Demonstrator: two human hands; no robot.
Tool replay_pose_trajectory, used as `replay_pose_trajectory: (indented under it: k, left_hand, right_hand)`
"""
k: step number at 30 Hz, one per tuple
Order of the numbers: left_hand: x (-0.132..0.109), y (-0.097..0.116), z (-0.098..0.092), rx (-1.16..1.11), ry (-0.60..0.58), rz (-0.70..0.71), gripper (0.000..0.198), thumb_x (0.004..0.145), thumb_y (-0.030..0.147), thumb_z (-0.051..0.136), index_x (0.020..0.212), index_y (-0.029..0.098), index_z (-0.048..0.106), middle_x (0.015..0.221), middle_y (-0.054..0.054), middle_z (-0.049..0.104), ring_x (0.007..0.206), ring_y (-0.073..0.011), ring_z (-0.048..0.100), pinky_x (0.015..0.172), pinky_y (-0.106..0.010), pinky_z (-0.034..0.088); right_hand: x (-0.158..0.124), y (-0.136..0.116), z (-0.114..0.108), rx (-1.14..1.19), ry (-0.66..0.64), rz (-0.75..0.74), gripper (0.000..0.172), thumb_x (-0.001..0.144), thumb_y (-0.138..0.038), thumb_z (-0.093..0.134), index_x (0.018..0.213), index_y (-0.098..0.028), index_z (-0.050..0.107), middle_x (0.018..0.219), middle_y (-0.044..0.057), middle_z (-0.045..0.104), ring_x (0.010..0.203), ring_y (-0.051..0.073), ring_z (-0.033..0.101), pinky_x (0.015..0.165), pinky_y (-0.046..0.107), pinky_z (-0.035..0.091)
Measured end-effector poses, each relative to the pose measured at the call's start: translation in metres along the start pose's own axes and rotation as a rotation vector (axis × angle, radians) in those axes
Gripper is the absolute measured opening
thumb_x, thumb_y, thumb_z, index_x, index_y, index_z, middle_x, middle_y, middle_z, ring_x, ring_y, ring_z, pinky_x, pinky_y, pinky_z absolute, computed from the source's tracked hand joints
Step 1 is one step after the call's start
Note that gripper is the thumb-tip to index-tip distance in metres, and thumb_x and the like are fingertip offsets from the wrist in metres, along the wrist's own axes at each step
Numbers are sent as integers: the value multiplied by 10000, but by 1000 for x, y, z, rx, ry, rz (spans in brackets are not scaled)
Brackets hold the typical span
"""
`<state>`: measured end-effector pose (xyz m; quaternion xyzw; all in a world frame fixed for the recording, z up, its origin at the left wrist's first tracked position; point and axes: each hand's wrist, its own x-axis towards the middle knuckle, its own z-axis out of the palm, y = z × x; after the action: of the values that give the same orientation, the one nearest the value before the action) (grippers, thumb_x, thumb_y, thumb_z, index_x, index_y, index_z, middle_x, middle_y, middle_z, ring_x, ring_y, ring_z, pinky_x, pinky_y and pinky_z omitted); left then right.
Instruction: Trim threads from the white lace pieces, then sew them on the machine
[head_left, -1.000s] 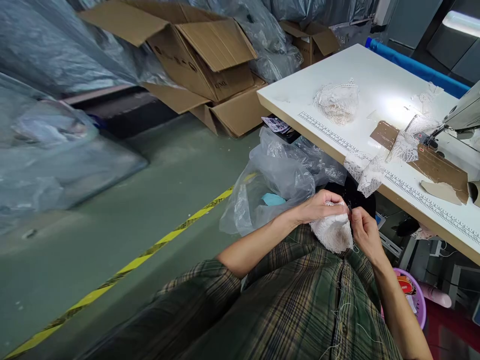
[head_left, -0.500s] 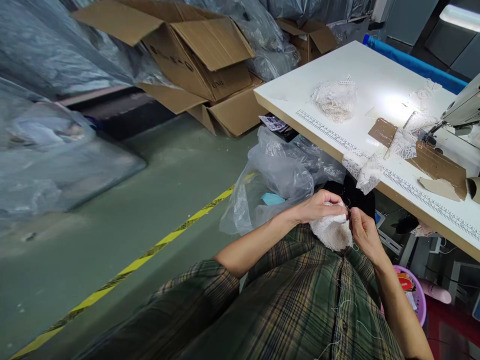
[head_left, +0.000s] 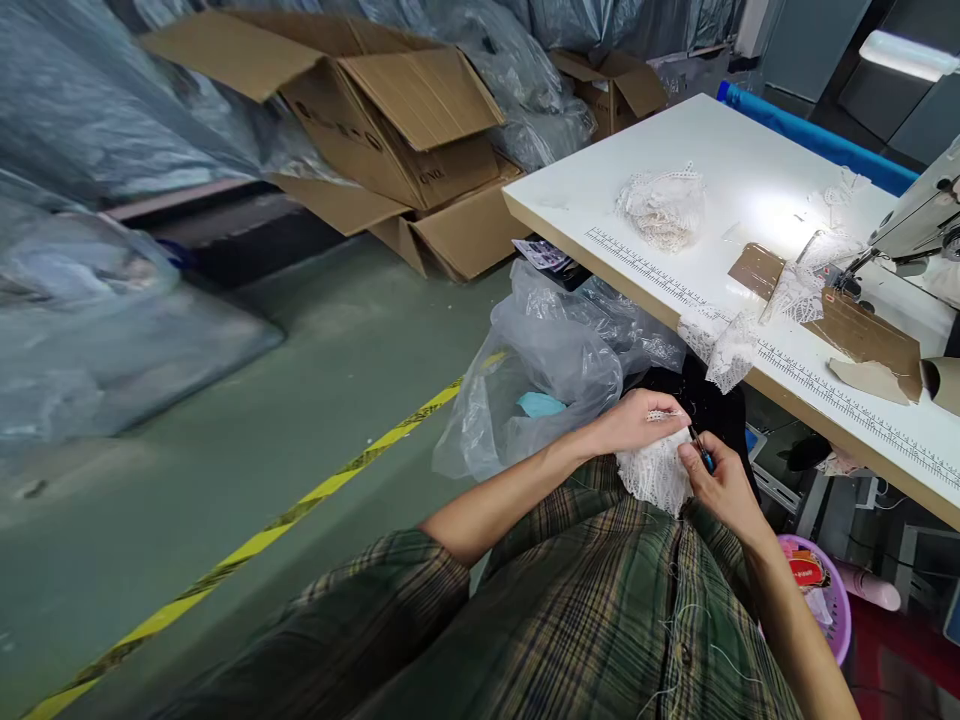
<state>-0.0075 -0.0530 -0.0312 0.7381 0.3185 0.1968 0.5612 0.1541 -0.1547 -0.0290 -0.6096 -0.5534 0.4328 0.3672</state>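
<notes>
In the head view, the white lace point(head_left: 652, 470) lies over the lap, just below the edge of the table point(head_left: 585, 190). The left hand point(head_left: 643, 420) pinches its upper edge between thumb and fingers; the right hand point(head_left: 721, 488) has its fingers closed on a small tool point(head_left: 705, 456) with a blue part – perhaps thread snips, too small to be sure. Its dark tip points to the left fingertips. For good work, I would judge, the edge should be held gently tight, and the tip be kept away from the open holes and from the skin. The lace looks thin, soft and netted, so it could snag easily. On the hard, smooth tabletop sits a loose round bundle point(head_left: 664, 208), also lacy – near it, stiff brown cardboard point(head_left: 870, 330) with torn edges.
</notes>
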Motion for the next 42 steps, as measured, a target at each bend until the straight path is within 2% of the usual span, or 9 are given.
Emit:
replay_pose_trajectory:
  k: [4, 7, 11, 14, 20, 24, 27, 34, 42]
  left_hand:
    - [-2, -27, 9, 529, 46, 197, 419, 896, 393, 631, 1238, 151, 618, 1154, -137, 625, 1083, -277, 577, 960, -417, 454]
    - [-6, -39, 10, 695, 25, 273, 463, 896, 405, 645, 1271, 138, 596, 1292, -193, 555, 1170, -323, 525, 995, -490, 429]
    - [-5, -34, 5, 539, 82, 311, 471, 895, 465, 638, 1252, 159, 615, 1349, -194, 532, 1235, -328, 497, 1041, -517, 399]
    - [2, -22, 2, 101, 90, 261, 610, 823, 630, 651, 1217, 165, 630, 1266, -165, 600, 1184, -290, 553, 1031, -458, 429]
    - [22, 2, -5, -833, -203, 15, 1010, 542, 863, 687, 1212, 112, 608, 1008, -177, 713, 873, -255, 682, 756, -341, 532]
    - [24, 17, -17, -740, -216, -49, 873, 568, 535, 895, 1277, 134, 582, 953, -112, 729, 796, -179, 672, 720, -277, 508]
    - [22, 21, -24, -565, -172, -66, 668, 608, 413, 896, 1159, 116, 661, 934, -78, 726, 824, -157, 658, 775, -271, 491]
    - [20, 25, -26, -390, -124, -21, 451, 675, 514, 814, 880, 120, 738, 898, -62, 722, 837, -153, 628, 783, -256, 474]
    - [19, 26, -25, -417, 3, -32, 461, 701, 559, 768, 817, 117, 711, 788, -34, 676, 735, -123, 574, 680, -230, 442]
  right_hand:
    - [11, 1, -15, -128, 412, -15, 452, 762, -627, 640, 785, -182, 567, 650, -28, 510, 565, 107, 430, 560, 254, 384]
    - [27, -3, -21, 4, 531, 5, 533, 742, -638, 647, 954, -149, 621, 574, -55, 502, 533, 116, 460, 570, 266, 413]
    - [43, -11, -18, 91, 512, -16, 579, 718, -642, 651, 980, -126, 668, 514, -62, 477, 495, 114, 436, 548, 272, 405]
    - [39, -18, -11, 86, 459, -74, 481, 764, -626, 614, 826, -153, 679, 530, -44, 465, 499, 100, 379, 506, 255, 357]
    - [2, -34, 0, -20, 74, -198, 382, 868, -477, 561, 631, -179, 594, 545, -25, 443, 519, 95, 363, 506, 240, 328]
    - [-16, -36, 0, -101, -175, -267, 327, 890, -334, 542, 599, -184, 543, 548, -29, 457, 524, 91, 371, 534, 238, 326]
    - [-19, -33, -5, -139, -226, -250, 255, 879, -314, 556, 660, -187, 579, 574, -32, 488, 538, 95, 395, 550, 234, 342]
    - [7, -22, -24, -97, 71, -93, 516, 965, -583, 344, 856, -175, 640, 651, -5, 510, 588, 124, 425, 542, 248, 356]
    - [31, -20, -26, -125, 53, -42, 666, 919, -728, 306, 818, -164, 646, 602, -18, 444, 566, 119, 395, 531, 253, 326]
